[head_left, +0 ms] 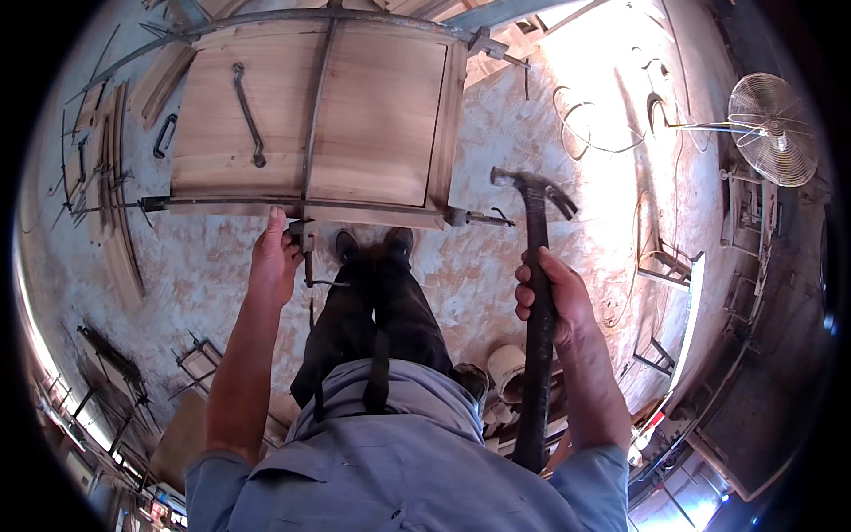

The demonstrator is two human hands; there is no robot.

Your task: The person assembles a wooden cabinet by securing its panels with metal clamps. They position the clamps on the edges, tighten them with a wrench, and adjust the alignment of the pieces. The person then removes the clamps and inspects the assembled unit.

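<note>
My right hand [557,293] is wrapped round the dark handle of a claw hammer [538,208], held upright with its head pointing away from me, to the right of a wooden panel [381,115]. My left hand [277,257] is at the panel's near edge, its thumb up against the wood. Its other fingers curl in beside the jaw of a bar clamp [316,115] that runs across the panel's middle; what they grip is hidden. Another bar clamp [239,202] lies along the near edge, and a curved one [266,15] spans the far edge.
A cranked metal wrench [247,115] lies on the panel. Wood strips [115,204] lie on the floor to the left. At right are a standing fan [773,130] and loose cable [576,129]. A white bucket [507,371] stands near my right leg.
</note>
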